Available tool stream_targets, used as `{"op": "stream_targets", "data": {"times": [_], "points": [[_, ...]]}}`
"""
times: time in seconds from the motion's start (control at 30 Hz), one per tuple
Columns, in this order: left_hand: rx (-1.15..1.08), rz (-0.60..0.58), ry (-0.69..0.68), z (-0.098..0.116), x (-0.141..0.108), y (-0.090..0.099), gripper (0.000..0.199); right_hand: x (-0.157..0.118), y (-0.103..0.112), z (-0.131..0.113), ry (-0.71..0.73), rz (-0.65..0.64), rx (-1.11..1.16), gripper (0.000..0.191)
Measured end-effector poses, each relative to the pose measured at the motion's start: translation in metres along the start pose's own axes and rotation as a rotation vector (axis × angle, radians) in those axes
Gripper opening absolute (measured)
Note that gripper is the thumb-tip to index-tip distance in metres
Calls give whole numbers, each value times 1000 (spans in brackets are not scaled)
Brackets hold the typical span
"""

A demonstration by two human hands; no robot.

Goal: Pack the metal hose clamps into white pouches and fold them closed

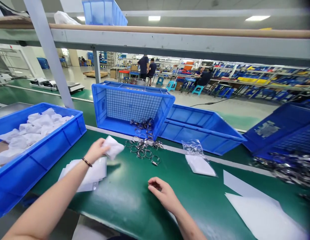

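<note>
My left hand [96, 150] is closed on a white pouch [113, 147], raised a little over the green work surface. Below that wrist lies a stack of flat white pouches [99, 171]. My right hand [163, 193] hovers near the table's front, fingers curled but thumb and fingertips apart, with nothing visible between them. Ahead of it, metal hose clamps [142, 151] lie loose on the green table. They spread from the mouth of a tipped blue crate [132, 100], which has more clamps inside. To the left, a blue bin [44, 146] holds several filled white pouches [37, 125].
Behind the table's middle stands another blue bin [202, 130]. A clear plastic bag with white sheets [200, 165] lies before it. Larger white sheets [260, 213] are at right, near a tipped crate [280, 130] spilling clamps. A shelf beam [170, 41] crosses overhead.
</note>
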State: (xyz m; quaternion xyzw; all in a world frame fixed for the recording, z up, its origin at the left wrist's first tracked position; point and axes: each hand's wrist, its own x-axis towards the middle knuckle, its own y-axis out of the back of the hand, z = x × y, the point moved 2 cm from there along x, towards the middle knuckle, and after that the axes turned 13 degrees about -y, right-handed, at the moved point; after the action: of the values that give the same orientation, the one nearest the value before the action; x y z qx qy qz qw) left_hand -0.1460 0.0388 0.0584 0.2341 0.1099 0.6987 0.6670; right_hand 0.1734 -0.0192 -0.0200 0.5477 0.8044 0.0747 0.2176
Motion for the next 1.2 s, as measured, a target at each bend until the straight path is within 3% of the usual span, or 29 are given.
{"op": "stream_targets", "data": {"times": [0.07, 0.13, 0.2, 0.3, 0.37, 0.47, 0.5, 0.57, 0.67, 0.8, 0.97, 1.07, 1.2], "points": [[54, 121, 74, -19, 20, 43, 41, 12, -12, -6, 25, -24, -41, 15], [151, 210, 139, -34, 28, 74, 52, 20, -25, -13, 66, -35, -104, 12], [270, 271, 163, -44, 21, 91, 64, 24, -35, -20, 123, -28, -188, 10], [453, 284, 76, -55, -18, 93, 68, 25, -43, -25, 210, -12, -299, 9], [807, 134, -148, -64, -54, 83, 61, 26, -41, -23, 240, 12, -330, 9], [998, -269, -393, -91, -101, 64, 65, 33, -34, -15, 230, 70, -328, 9], [1017, -344, -435, -100, -110, 61, 70, 36, -31, -13, 221, 84, -322, 9], [1049, -377, -482, -116, -115, 59, 79, 43, -28, -10, 207, 102, -311, 8], [1060, -386, -515, -127, -97, 58, 82, 49, -26, -9, 213, 128, -302, 8], [1036, -427, -497, -123, -65, 51, 79, 50, -24, -8, 249, 175, -266, 9], [968, -437, -364, -112, -38, 54, 76, 53, -16, -1, 240, 227, -223, 9], [981, -430, -244, -116, -20, 65, 63, 56, -13, 2, 232, 229, -211, 10], [968, -513, -150, -123, -2, 76, 50, 57, -11, 1, 225, 215, -205, 10]]}}
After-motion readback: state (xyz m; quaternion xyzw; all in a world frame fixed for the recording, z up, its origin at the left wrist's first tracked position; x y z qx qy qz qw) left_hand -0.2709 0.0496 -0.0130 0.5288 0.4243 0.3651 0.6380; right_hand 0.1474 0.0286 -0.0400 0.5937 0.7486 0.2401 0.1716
